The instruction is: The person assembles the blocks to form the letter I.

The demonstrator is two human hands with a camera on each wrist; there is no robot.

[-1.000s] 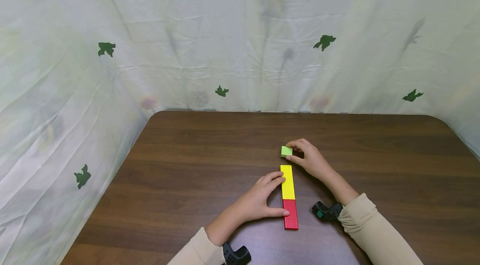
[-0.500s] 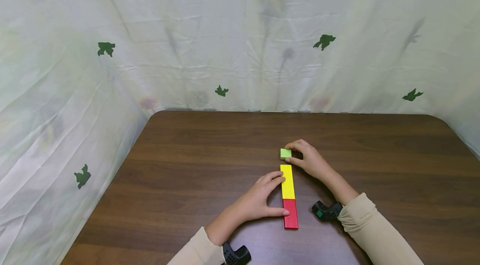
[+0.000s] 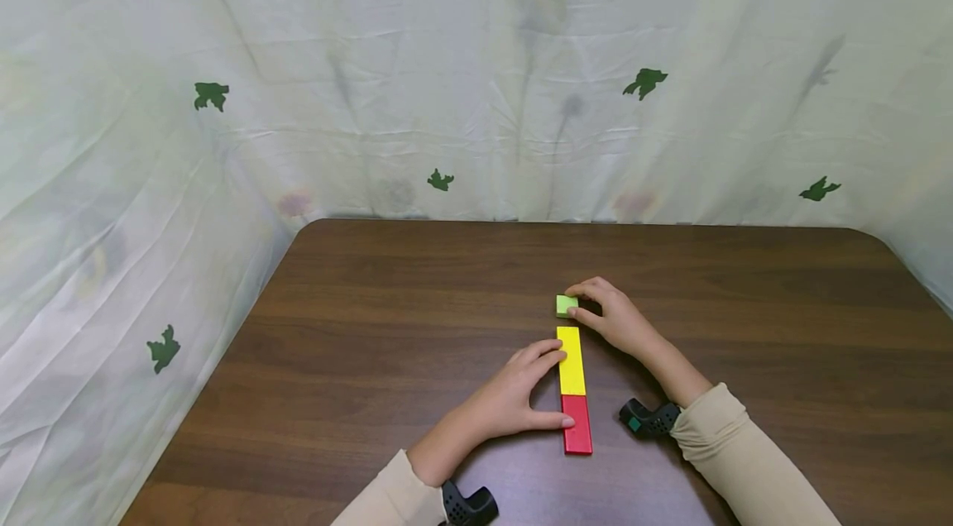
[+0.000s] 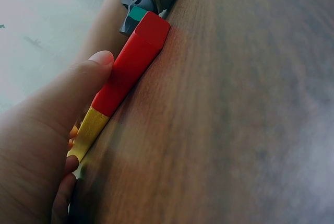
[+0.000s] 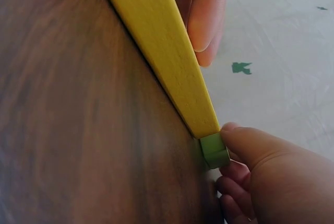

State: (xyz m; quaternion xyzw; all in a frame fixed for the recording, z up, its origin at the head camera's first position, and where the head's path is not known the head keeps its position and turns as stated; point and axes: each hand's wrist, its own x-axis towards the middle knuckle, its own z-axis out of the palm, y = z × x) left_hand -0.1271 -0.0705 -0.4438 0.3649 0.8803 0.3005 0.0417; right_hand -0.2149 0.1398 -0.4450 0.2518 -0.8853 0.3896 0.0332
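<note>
A yellow block (image 3: pixel 572 369) and a red block (image 3: pixel 577 437) lie end to end on the table, forming a straight strip. My left hand (image 3: pixel 514 398) reaches in from the left. Its thumb rests on the red block, and its fingertips touch the left edge of the yellow block. Just beyond the yellow block's far end is a small light green block (image 3: pixel 563 306), pinched between thumb and fingers of my right hand (image 3: pixel 614 319). From the head, a narrow gap parts the green and yellow blocks. The right wrist view hides that gap behind the yellow block (image 5: pixel 164 51).
The brown wooden table (image 3: pixel 417 286) extends around the blocks on all sides. Behind it hangs a pale curtain (image 3: pixel 476 79) with green leaf prints. Black wrist devices (image 3: pixel 649 418) sit at both cuffs, close to the tabletop.
My right hand has drawn the green block slightly nearer to the yellow block's far end. The left hand, the yellow block and the red block have stayed in place.
</note>
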